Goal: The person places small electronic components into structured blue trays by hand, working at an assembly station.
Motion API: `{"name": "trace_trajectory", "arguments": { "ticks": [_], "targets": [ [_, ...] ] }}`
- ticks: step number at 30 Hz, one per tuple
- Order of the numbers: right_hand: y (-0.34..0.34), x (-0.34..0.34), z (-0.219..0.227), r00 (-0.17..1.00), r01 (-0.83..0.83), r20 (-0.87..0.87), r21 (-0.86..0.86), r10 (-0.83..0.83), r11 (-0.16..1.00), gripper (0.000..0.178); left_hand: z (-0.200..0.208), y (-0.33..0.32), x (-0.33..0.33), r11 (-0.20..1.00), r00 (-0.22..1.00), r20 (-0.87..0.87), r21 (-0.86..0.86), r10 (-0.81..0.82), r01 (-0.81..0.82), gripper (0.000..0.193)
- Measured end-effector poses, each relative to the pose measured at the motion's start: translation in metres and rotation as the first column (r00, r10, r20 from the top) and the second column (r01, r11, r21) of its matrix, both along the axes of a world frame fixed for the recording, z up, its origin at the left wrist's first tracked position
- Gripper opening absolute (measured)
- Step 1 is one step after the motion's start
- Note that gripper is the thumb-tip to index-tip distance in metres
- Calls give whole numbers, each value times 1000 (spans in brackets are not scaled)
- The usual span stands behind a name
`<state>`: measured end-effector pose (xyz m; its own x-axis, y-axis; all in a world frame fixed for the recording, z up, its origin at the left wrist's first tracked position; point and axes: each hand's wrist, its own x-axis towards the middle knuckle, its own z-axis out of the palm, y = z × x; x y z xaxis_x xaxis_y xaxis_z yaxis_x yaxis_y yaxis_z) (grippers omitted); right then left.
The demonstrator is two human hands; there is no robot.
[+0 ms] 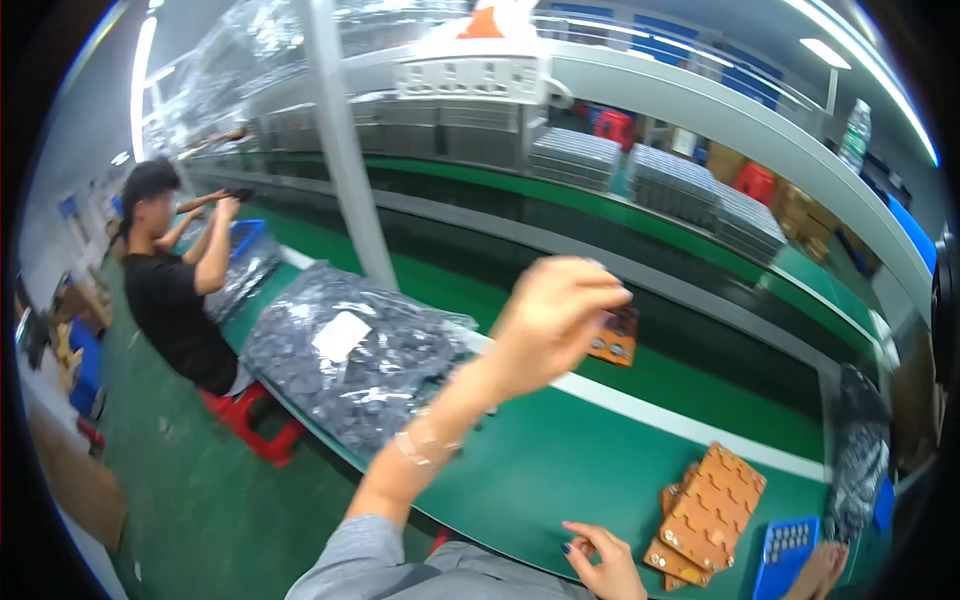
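My left hand (555, 318), on a raised arm, reaches over the green belt beyond the workbench with its fingers curled together. A small orange-brown plate (616, 342) with shiny round parts shows right at its fingertips. Whether the fingers grip that plate I cannot tell, as the hand covers part of it. Low over the near edge of the bench is my right hand (608, 566), with fingers apart and nothing in them. Just to its right lies a stack of orange-brown plates (714, 505) with notched patterns and metal discs at their corners.
A clear plastic bag of dark parts (350, 350) covers the bench at left. At right, another person's hand (822, 568) is by a blue tray (788, 550) of small parts. A seated co-worker (175, 290) is farther left. A metal post (345, 150) rises beyond the bench.
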<state>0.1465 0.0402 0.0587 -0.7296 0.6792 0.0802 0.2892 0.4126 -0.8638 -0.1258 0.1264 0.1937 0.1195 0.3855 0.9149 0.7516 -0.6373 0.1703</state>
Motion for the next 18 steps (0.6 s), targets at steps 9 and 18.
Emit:
{"name": "trace_trajectory", "arguments": {
  "ticks": [9,18],
  "targets": [
    [1,3,32,987,93,-143,158,-70,983,29,-34,-173,-10,920,947,59,262,-316,291,30],
    [-8,78,177,781,581,-625,724,-3,372,65,-1,-204,12,873,936,-85,340,-342,350,31]
  ]
}}
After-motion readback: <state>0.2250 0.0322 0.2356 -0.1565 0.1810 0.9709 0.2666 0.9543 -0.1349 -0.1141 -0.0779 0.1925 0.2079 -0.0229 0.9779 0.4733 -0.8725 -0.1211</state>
